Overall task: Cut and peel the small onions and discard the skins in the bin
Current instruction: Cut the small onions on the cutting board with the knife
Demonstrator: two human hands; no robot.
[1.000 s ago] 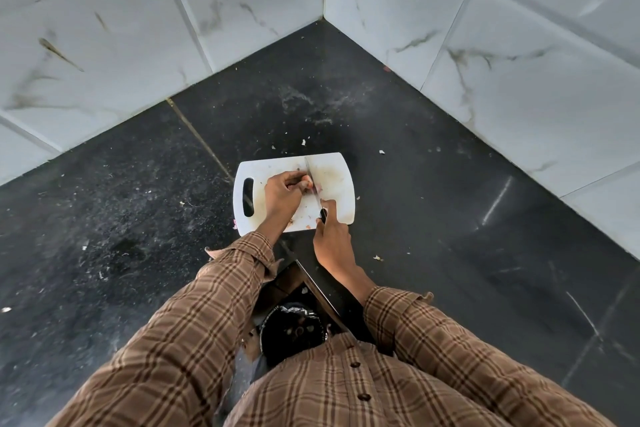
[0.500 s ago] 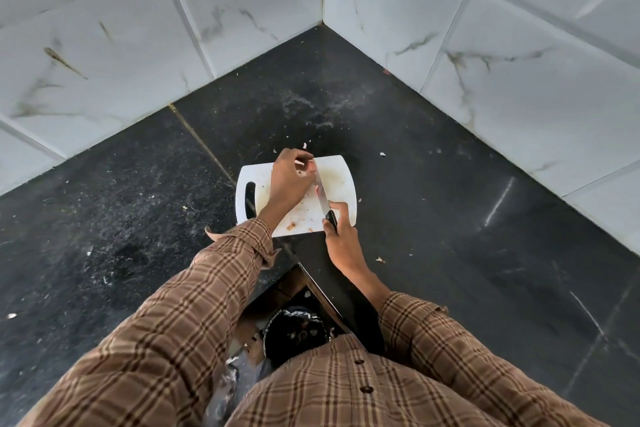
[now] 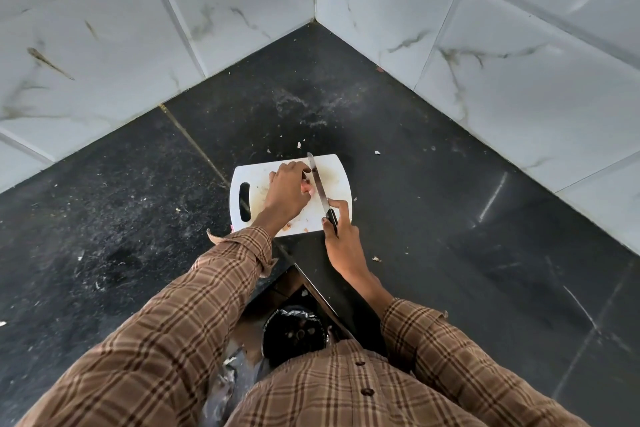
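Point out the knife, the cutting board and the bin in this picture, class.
knife [image 3: 319,184]: head view, middle of the blade.
cutting board [image 3: 337,170]: head view, bare far right corner.
bin [image 3: 277,336]: head view, black liner at the rim.

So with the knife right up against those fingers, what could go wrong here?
Three risks, as I judge them:
1. The knife blade lies right beside the left hand, which pins a small onion; a slip could nick a fingertip.
2. The onion is small and mostly hidden under the fingers, so it might roll mid-cut.
3. The cutting board sits near the counter edge, with the bin below; a hard push could shift it.
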